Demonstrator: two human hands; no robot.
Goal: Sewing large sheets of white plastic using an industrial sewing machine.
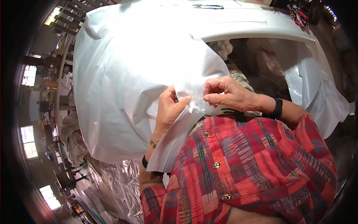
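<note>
A large white plastic sheet with a fine woven look is draped over the table and hangs toward my lap. My left hand is closed on a fold of it, thumb and fingers pinching near the edge, and a strip of the sheet falls over that wrist. Just to the right, my right hand is curled with thumb and forefinger together beside the same edge. Whatever those fingertips hold is too small to make out. Between the two hands the sheet is crumpled and shiny.
The white table bears a slim dark metal tool near its far edge. A red checked cloth lies at the far right. More translucent sheeting hangs on the right, and silvery crinkled plastic lies at lower left.
</note>
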